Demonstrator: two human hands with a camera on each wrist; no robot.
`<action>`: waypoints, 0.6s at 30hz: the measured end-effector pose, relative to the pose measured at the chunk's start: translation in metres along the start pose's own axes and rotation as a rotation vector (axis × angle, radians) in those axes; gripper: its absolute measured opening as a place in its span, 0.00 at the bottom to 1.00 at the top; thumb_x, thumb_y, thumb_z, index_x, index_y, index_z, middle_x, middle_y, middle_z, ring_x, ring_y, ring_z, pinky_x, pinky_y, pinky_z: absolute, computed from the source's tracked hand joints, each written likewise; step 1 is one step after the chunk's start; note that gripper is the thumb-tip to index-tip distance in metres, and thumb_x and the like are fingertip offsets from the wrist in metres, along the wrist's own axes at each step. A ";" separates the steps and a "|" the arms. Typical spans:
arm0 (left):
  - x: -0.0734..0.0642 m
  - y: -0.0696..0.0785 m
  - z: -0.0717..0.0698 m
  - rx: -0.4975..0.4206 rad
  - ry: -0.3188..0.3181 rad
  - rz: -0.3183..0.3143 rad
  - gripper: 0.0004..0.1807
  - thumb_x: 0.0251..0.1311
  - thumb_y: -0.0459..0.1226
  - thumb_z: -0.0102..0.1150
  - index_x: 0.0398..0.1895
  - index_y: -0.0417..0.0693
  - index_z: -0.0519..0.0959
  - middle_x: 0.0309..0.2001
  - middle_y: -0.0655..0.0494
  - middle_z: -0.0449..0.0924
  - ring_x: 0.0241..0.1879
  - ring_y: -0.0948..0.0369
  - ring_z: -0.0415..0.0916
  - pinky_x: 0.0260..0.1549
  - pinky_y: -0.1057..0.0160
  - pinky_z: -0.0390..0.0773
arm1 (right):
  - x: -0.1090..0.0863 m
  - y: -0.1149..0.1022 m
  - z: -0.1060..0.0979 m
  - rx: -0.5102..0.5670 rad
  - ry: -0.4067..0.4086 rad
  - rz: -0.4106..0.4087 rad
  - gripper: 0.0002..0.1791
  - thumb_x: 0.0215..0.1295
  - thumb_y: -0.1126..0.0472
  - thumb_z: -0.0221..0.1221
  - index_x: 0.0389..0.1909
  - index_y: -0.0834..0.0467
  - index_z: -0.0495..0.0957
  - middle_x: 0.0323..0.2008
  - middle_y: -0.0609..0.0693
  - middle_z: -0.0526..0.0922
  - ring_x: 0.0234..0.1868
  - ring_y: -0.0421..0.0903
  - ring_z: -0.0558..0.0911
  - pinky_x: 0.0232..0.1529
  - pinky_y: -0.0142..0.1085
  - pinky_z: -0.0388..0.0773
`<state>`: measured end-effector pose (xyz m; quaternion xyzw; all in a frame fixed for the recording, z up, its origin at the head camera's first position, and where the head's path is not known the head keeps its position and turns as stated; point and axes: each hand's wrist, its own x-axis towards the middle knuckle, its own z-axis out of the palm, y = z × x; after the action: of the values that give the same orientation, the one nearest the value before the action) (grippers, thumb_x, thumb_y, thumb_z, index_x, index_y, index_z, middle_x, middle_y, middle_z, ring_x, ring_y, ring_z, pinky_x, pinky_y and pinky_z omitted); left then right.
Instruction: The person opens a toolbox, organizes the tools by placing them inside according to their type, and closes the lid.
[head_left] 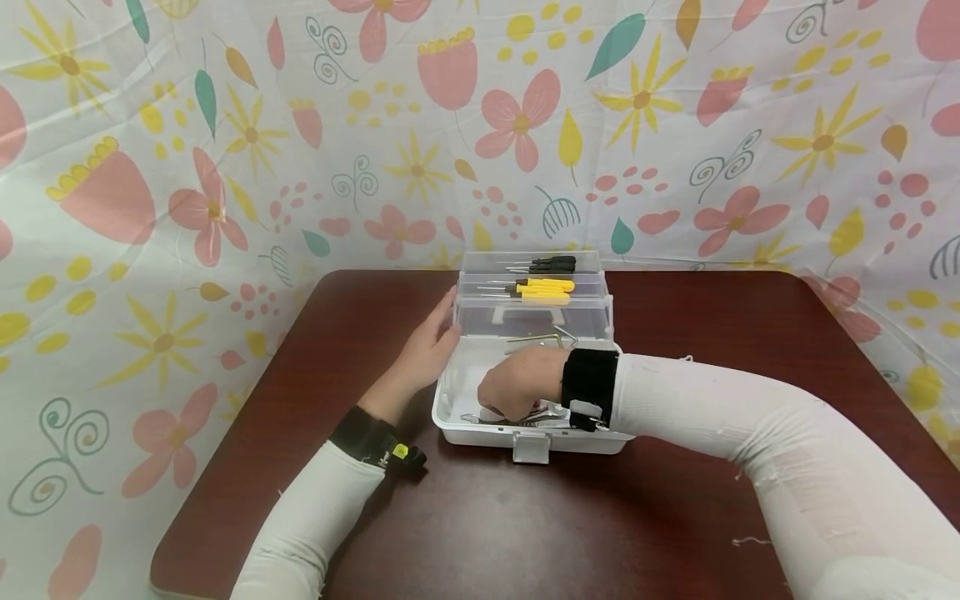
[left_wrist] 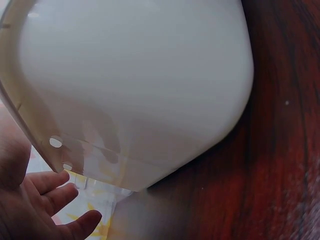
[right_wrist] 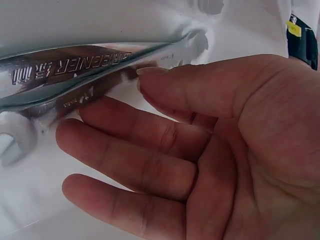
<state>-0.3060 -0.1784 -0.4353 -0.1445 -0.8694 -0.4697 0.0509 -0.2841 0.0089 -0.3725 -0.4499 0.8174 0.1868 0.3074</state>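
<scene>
A white toolbox [head_left: 450, 408] stands on the table with its clear lid [head_left: 480, 319] raised. My left hand [head_left: 425, 354] is at the box's left side by the lid hinge; the left wrist view shows the hand [left_wrist: 45, 205] with fingers apart beside the rim corner. Inside the box is my right hand [head_left: 517, 385], over metal tools near the front wall. In the right wrist view the right hand [right_wrist: 185, 145] has loosely extended fingers, and its thumb and index fingertips meet the lower edge of shiny wrenches [right_wrist: 95, 70]. Head view hides its fingertips.
Yellow-handled screwdrivers [head_left: 546, 292] and black-handled screwdrivers [head_left: 553, 265] sit in the lid's compartments. Hex keys [head_left: 555, 339] lie at the back of the box. The latch [head_left: 531, 447] hangs at the front. Behind the dark red table [head_left: 720, 325] hangs a floral curtain [head_left: 517, 125].
</scene>
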 end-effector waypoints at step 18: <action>0.000 0.000 0.001 0.029 0.010 0.000 0.36 0.78 0.42 0.46 0.83 0.74 0.47 0.77 0.51 0.68 0.75 0.50 0.67 0.73 0.44 0.67 | -0.010 -0.002 -0.006 -0.087 0.004 -0.050 0.21 0.69 0.68 0.53 0.15 0.51 0.70 0.16 0.41 0.64 0.21 0.41 0.63 0.25 0.35 0.64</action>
<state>-0.3059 -0.1778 -0.4362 -0.1415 -0.8760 -0.4576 0.0574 -0.2804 0.0104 -0.3609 -0.4835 0.7977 0.2135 0.2905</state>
